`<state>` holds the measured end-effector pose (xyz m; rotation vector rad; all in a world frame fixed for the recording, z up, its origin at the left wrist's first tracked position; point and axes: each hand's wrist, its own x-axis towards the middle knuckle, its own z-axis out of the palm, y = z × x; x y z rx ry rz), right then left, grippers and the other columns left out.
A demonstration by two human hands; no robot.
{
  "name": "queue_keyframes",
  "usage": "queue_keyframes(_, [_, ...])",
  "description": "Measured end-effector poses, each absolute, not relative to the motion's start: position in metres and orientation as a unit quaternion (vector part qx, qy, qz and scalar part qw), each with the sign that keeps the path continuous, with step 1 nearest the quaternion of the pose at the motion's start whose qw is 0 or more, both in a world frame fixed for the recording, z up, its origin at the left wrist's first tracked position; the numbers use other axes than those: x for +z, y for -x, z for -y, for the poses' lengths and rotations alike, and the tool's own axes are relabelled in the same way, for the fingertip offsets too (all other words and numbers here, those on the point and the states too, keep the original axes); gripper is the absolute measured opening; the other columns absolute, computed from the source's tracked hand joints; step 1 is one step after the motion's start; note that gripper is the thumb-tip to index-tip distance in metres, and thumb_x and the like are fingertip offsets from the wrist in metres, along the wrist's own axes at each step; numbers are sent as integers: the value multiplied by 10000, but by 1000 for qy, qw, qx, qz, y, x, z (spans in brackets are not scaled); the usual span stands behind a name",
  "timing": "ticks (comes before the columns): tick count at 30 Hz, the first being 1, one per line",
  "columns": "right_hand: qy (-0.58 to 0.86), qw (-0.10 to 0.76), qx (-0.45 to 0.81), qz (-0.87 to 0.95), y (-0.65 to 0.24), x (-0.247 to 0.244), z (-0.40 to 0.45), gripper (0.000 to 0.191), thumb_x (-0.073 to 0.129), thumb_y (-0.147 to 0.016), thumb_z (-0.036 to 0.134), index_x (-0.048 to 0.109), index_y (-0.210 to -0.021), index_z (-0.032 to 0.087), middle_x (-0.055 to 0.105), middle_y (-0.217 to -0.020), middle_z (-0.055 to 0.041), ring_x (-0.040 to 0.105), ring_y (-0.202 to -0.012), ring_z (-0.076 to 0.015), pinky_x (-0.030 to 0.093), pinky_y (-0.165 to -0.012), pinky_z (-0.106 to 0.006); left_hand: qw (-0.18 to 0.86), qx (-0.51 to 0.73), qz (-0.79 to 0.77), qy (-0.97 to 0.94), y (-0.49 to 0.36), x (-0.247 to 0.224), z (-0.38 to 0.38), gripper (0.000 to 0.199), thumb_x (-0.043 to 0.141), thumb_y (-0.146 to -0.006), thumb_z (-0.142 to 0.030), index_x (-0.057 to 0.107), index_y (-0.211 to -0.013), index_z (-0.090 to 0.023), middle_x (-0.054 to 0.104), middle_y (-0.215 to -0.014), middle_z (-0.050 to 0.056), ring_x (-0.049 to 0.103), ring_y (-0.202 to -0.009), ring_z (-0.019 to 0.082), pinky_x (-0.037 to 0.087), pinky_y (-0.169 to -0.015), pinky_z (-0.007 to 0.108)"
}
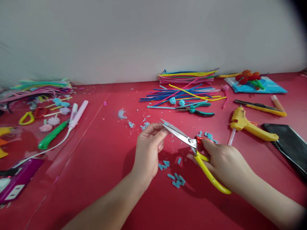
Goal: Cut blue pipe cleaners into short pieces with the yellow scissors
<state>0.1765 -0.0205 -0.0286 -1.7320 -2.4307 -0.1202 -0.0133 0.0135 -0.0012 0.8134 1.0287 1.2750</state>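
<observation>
My right hand (223,159) grips a pair of scissors (179,135) with yellow and red handles, its blades parted slightly and pointing up and left. Close to the blade tips, my left hand (152,139) is pinched on a small light-blue piece of pipe cleaner (165,123), mostly hidden by the fingers. Short cut blue pipe cleaner pieces (177,180) lie on the red table below the hands, and more blue pieces (208,135) sit beside the right hand. Blue fluff trimmings (145,125) are scattered just beyond the left hand.
Bundled pipe cleaners (187,77) lie by the wall, with pliers (195,109) in front. To the right are a yellow glue gun (251,126), a utility knife (261,108) and a black phone (285,140). A purple power strip (24,175) and a pink corded tool (79,115) are left.
</observation>
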Motion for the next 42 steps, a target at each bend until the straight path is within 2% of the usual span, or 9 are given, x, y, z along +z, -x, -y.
queue_keyframes(12, [582,72,-56,808,-176,-26,19,401,320,-780,578,418,-695,199,480,-415,20,469,-357,-146,146,-404,-235,604,555,-442,-363,14,-4,-14,27,569,-704,-141,557,-717,-162,386,-530,-60,275,-397,14,147,-364,167])
queue_keyframes(21, [627,47,-28,777,-177,-20,17,377,353,-761,564,430,-679,204,503,-439,10,475,-379,-142,146,-413,-236,601,557,-442,-365,14,-7,-15,49,594,-694,-180,557,-723,-167,347,-497,-68,283,-398,23,153,-367,172])
queue_keyframes(25, [658,54,12,751,-177,-12,14,353,403,-730,554,453,-761,206,528,-500,6,473,-405,-139,169,-411,-234,624,533,-435,-371,12,-7,-14,98,601,-689,-210,571,-772,-167,445,-569,-49,291,-408,17,158,-371,171])
queue_keyframes(29, [652,118,121,739,-175,-5,14,271,425,-744,468,459,-702,202,506,-509,9,432,-428,-115,211,-414,-227,664,474,-439,-376,8,-9,-12,133,611,-682,-241,585,-792,-171,511,-607,-33,279,-403,19,150,-377,181])
queue_keyframes(31, [633,185,223,718,-172,-4,15,242,414,-760,422,473,-692,198,484,-524,21,414,-449,-99,246,-416,-214,688,431,-439,-386,5,-9,-9,149,616,-674,-250,599,-800,-172,510,-576,-36,264,-394,22,153,-379,187])
queue_keyframes(35, [580,299,435,621,-167,-4,16,219,412,-779,395,502,-789,196,426,-524,58,396,-455,-78,324,-427,-194,723,339,-418,-434,-1,-5,-4,131,579,-708,-268,614,-766,-156,544,-590,-10,285,-399,26,177,-391,191])
queue_keyframes(38, [552,325,511,573,-166,-2,15,229,417,-779,402,491,-745,188,399,-468,75,387,-407,-72,357,-429,-203,728,291,-412,-465,-4,-2,-1,139,560,-724,-280,613,-740,-153,588,-646,20,311,-413,30,190,-401,187])
queue_keyframes(42, [571,306,507,569,-167,6,17,171,435,-767,329,486,-691,185,397,-452,79,392,-398,-67,353,-427,-198,709,269,-420,-499,-4,-1,0,125,553,-729,-270,615,-752,-164,588,-655,15,333,-435,42,231,-421,184])
